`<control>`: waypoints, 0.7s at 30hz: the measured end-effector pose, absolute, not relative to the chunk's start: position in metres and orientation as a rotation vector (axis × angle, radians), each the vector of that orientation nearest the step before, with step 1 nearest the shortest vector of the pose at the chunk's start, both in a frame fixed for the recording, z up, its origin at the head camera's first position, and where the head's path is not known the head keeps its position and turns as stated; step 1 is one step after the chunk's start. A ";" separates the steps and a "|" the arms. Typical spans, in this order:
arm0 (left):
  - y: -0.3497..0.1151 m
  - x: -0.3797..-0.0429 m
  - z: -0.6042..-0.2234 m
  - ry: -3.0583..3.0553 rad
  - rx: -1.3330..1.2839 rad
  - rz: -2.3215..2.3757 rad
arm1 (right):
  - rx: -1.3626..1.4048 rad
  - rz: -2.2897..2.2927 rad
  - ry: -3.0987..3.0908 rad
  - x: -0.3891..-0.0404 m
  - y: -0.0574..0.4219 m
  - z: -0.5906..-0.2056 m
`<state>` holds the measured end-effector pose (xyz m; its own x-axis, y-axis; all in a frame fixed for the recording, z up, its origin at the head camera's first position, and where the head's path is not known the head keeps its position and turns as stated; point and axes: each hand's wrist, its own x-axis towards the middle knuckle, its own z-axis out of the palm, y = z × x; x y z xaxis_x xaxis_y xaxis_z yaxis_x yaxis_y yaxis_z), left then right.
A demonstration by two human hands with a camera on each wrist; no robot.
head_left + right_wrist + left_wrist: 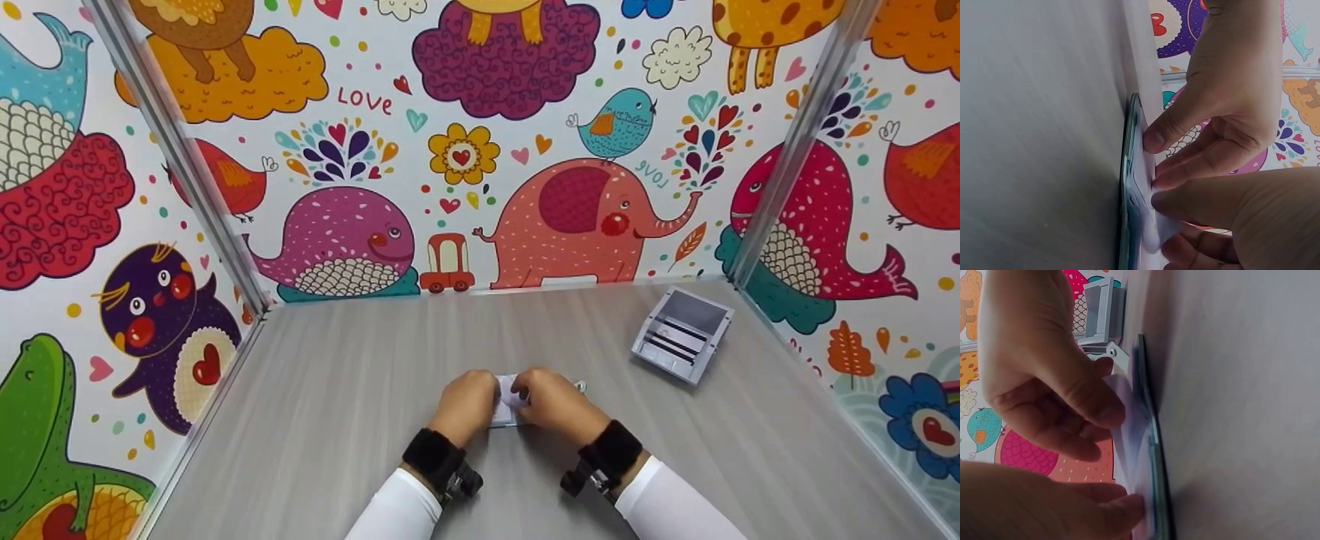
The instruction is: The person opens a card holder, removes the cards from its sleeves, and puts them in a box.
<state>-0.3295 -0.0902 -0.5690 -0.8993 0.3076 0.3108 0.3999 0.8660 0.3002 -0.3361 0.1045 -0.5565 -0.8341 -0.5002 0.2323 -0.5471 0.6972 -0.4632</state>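
A small card holder (504, 414) with clear plastic pages lies opened flat on the table, a strap with a metal snap (580, 386) sticking out at its right. My right hand (559, 401) pinches a translucent sleeve page (1129, 408) between thumb and fingers, lifting it off the pages beneath. On the holder's left part, my left hand (466, 405) holds the page surface with thumb and curled fingertips. From the right wrist view, the left thumb (1156, 140) touches the page edge. The holder's dark cover (1123, 197) rests against the table.
A grey plastic tray (694, 309) with dark slots across it stands at the back right of the table (360, 375). Printed cartoon panels (450, 90) enclose the table at the back and both sides, with metal posts (780, 165) at the corners.
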 end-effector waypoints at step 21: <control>-0.091 -0.328 -0.574 -2.777 -0.538 -0.479 | 0.554 0.835 -2.935 -0.351 0.126 -0.551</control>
<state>-0.3277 -0.0906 -0.5742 -0.8940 0.3117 0.3219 0.4015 0.8762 0.2667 -0.3513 0.1258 -0.5513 -0.9354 -0.3271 0.1341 -0.3487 0.7914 -0.5021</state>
